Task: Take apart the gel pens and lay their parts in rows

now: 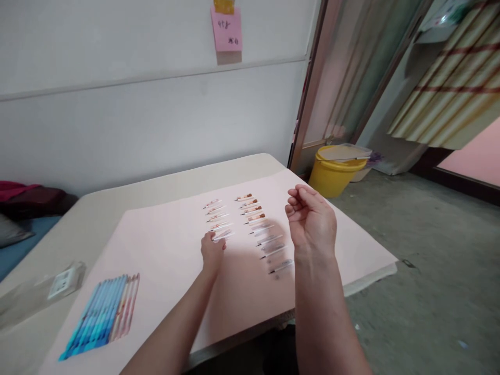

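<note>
My left hand (213,254) reaches over the pink sheet to the near end of the left column of short pens (217,210). Its fingers close around the nearest clear pen (223,234), whose outline is blurred and partly covered. Raised above the sheet's right side, my right hand (311,214) has its palm side toward me and its fingers curled together. Nothing shows in it. Between the hands lies a second column of short, dark-tipped pens (255,215); the farther ones have brown ends, while the nearer ones look clear and greyish.
A row of blue pens (94,312) and pinkish pens (125,307) lies at the left on the pink sheet (164,250). Beside it is a clear plastic bag (39,297). A white wall (156,125) borders the table's far side. A yellow bucket (334,174) stands on the floor.
</note>
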Motion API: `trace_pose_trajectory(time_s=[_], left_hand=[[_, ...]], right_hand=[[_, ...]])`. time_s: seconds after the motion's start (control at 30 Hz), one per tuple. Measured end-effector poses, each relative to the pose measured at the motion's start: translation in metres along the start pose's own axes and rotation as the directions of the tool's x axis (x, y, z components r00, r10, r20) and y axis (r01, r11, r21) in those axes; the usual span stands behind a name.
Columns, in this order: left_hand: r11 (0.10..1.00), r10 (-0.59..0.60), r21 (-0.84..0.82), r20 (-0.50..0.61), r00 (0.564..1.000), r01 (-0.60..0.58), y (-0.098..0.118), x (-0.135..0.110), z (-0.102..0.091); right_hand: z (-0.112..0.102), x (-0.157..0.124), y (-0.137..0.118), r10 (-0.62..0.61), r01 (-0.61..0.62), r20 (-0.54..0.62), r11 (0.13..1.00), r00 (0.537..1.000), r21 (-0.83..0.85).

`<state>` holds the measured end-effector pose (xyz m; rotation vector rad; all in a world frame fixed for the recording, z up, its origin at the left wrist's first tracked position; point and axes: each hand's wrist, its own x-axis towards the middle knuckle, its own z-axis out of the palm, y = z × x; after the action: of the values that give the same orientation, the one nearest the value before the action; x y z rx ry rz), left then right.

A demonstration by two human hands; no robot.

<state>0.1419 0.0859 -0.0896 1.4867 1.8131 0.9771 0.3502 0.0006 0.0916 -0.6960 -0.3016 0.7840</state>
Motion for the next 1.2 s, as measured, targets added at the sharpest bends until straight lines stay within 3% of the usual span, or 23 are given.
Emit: trace_pose_trajectory(time_s=[0.13, 0.23, 0.3, 0.47, 0.57, 0.8, 1.07, 1.2], left_hand=[[0.965, 0.215, 0.143, 0.039, 0.976, -0.218, -0.01, -0.013, -0.014], [0.873, 0.426, 0.228, 0.077, 0.902, -0.432, -0.017, -0.021, -0.022], [0.815, 0.478, 0.302, 0.132, 0.868, -0.494, -0.018, -0.023, -0.025], [0.692, 0.414, 0.508, 0.304, 0.858, -0.513, -0.01, -0.017, -0.023], [0.65, 0.394, 0.566, 0.319, 0.862, -0.507, -0.003, -0.014, -0.019], [0.649, 0.357, 0.593, 0.316, 0.879, -0.477, 0.01, -0.01, -0.014], [0.561, 0.403, 0.571, 0.444, 0.8, -0.599, 0.008, 0.005, -0.015], [0.553, 0.398, 0.566, 0.464, 0.791, -0.611, 0.009, 0.01, -0.017]], right_hand=[[0.0, 0.0, 0.0, 0.004, -0.004, -0.005, 1.0, 1.0, 0.0], [0.001, -0.001, 0.001, 0.01, -0.01, 0.001, 1.0, 1.0, 0.007], [0.002, -0.002, 0.001, 0.011, -0.011, 0.01, 1.0, 1.0, 0.011], [0.004, -0.003, 0.003, 0.017, -0.017, 0.009, 1.0, 1.0, 0.017], [0.004, -0.002, 0.003, 0.016, -0.016, 0.006, 1.0, 1.0, 0.008], [0.003, -0.001, 0.004, 0.023, -0.023, -0.001, 1.0, 1.0, -0.008], [0.005, -0.003, 0.005, 0.035, -0.035, 0.011, 0.999, 0.999, 0.011], [0.006, -0.004, 0.005, 0.04, -0.04, 0.006, 0.999, 0.999, 0.009]])
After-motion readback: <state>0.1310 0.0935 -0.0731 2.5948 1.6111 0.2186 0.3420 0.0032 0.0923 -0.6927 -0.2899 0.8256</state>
